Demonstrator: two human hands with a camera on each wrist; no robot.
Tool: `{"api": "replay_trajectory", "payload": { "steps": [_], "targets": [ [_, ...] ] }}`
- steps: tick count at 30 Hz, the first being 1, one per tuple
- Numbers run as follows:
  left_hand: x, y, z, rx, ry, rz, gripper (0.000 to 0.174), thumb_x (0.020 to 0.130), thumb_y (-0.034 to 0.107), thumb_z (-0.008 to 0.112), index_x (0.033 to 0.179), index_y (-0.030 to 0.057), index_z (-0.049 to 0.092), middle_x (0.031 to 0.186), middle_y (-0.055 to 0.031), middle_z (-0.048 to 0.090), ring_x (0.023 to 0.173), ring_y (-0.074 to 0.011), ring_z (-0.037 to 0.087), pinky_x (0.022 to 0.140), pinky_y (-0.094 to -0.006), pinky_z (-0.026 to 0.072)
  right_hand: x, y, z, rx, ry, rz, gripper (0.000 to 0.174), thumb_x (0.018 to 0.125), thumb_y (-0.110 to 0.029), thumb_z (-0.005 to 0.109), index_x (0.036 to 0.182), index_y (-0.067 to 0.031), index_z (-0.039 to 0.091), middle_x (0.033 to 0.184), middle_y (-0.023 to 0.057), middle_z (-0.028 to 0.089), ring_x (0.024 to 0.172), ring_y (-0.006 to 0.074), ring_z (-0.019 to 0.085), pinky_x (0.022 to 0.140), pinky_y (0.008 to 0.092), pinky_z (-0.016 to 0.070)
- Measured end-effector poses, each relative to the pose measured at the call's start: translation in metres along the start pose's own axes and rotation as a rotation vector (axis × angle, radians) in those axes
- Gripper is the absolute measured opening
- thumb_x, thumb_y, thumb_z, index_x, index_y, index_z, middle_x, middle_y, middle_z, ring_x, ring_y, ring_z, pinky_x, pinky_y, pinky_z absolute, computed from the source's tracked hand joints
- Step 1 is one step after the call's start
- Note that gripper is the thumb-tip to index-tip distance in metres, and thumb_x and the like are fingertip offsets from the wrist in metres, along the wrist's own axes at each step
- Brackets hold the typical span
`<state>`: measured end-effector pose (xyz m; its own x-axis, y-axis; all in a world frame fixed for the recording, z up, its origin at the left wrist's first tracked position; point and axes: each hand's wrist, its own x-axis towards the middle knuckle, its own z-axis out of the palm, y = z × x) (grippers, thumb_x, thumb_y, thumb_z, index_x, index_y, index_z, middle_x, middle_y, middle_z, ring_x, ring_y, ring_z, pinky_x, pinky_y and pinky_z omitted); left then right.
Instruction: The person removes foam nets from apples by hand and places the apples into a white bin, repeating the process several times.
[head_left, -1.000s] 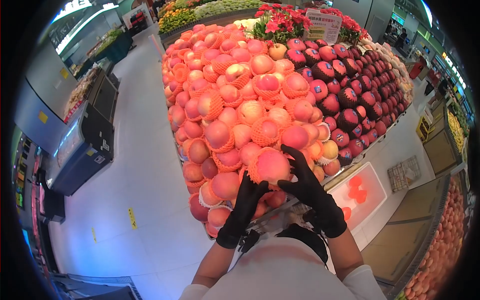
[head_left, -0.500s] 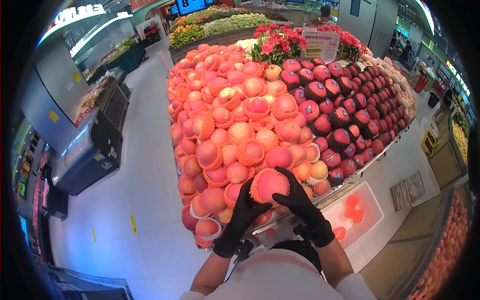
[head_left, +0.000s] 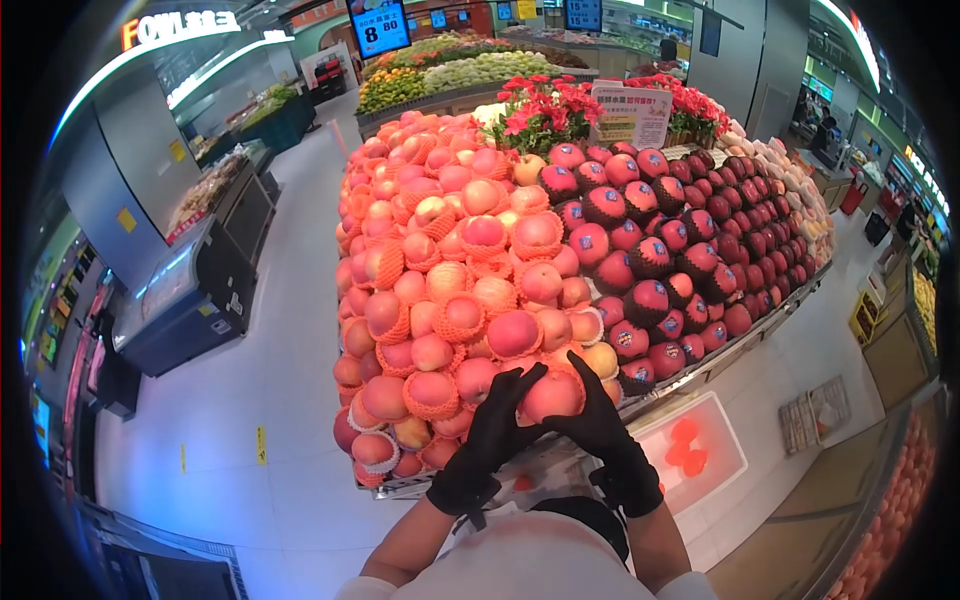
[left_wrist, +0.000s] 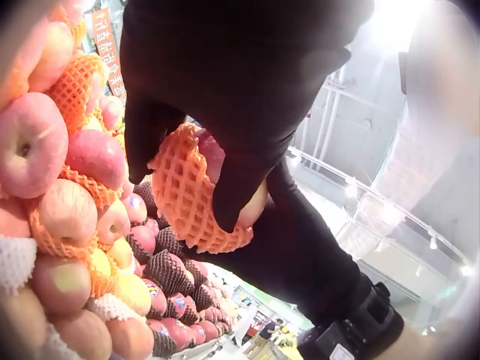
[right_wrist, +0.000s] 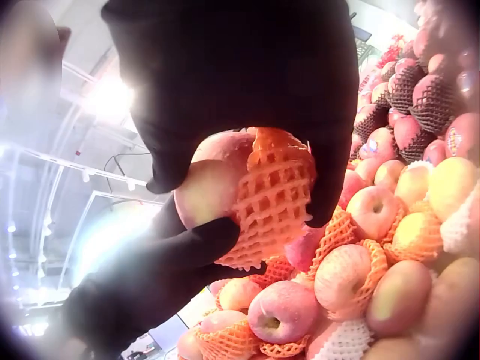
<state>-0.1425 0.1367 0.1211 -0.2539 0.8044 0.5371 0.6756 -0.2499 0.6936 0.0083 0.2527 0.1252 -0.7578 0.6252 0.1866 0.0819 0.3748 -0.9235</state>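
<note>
Between my two black-gloved hands is a large pinkish-red apple (head_left: 553,396), above the near edge of the fruit heap. My left hand (head_left: 497,425) grips its left side and my right hand (head_left: 596,420) its right side, thumbs on the side toward me. In the left wrist view an orange foam net (left_wrist: 184,191) wraps part of the apple. From the right wrist, bare pink and yellowish skin (right_wrist: 206,195) shows beside the net. The gloves hide much of the fruit. Close beyond the hands lie loose and netted apples (head_left: 433,393).
Dark red apples (head_left: 650,300) in black nets fill the display's right side. A sign (head_left: 632,117) and red flowers (head_left: 550,108) stand at its back. Below the right edge sits a white bin (head_left: 700,455) with orange nets inside. A freezer case (head_left: 190,300) stands across the left aisle.
The head view has tilted up, showing more of the shop. Both hands and the apple have come back toward me and slightly right relative to the heap, the grip staying on the apple.
</note>
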Motion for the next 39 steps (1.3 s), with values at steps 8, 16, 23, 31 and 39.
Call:
{"api": "replay_trajectory", "payload": {
  "steps": [8,16,23,31,39],
  "targets": [
    [-0.014,0.002,0.043,-0.183,0.005,-0.138,0.075,0.066,0.015,0.091,0.129,0.0044,0.052,0.124,-0.0118,0.058,0.114,-0.0246,0.057,0.099,-0.0388,0.0455,-0.021,0.059,-0.031,0.297,0.005,0.129,0.07,0.088,-0.02,0.073,0.146,-0.0031,0.038,0.136,0.0142,0.051,0.123,0.0234,0.051,0.102,0.0374,0.0439],
    [-0.018,0.017,0.063,-0.371,-0.108,-0.289,0.079,0.068,0.018,0.091,0.133,0.0031,0.049,0.131,-0.0139,0.054,0.122,-0.0266,0.053,0.103,-0.0391,0.0427,-0.039,0.07,-0.038,0.531,0.049,0.173,0.049,0.096,-0.03,0.061,0.133,0.0017,0.051,0.123,0.0116,0.06,0.113,0.0202,0.056,0.1,0.0347,0.0432],
    [-0.032,0.028,0.085,0.232,-0.021,-0.06,0.08,0.069,0.016,0.089,0.136,0.0064,0.048,0.136,-0.016,0.049,0.127,-0.0323,0.048,0.107,-0.0436,0.0384,-0.05,0.082,-0.035,0.405,0.226,0.155,0.045,0.097,-0.032,0.058,0.124,0.0038,0.057,0.115,0.0133,0.063,0.107,0.02,0.058,0.094,0.035,0.0457],
    [-0.033,0.039,0.08,-0.396,0.004,-0.289,0.083,0.068,0.014,0.09,0.137,0.007,0.044,0.131,-0.0103,0.053,0.122,-0.0216,0.053,0.101,-0.0379,0.0463,-0.056,0.084,-0.054,0.391,0.196,0.168,0.038,0.099,-0.027,0.055,0.122,0.0036,0.059,0.113,0.0168,0.063,0.106,0.0216,0.058,0.094,0.0364,0.0447],
    [-0.037,0.03,0.078,-0.093,0.022,0.014,0.073,0.071,0.007,0.086,0.135,0.0029,0.049,0.137,-0.0132,0.051,0.128,-0.0295,0.05,0.108,-0.0395,0.0388,-0.078,0.071,-0.039,0.213,0.198,-0.145,0.048,0.102,-0.033,0.049,0.133,0.0029,0.048,0.122,0.0156,0.058,0.112,0.0219,0.055,0.098,0.0361,0.0433]
  ]
}}
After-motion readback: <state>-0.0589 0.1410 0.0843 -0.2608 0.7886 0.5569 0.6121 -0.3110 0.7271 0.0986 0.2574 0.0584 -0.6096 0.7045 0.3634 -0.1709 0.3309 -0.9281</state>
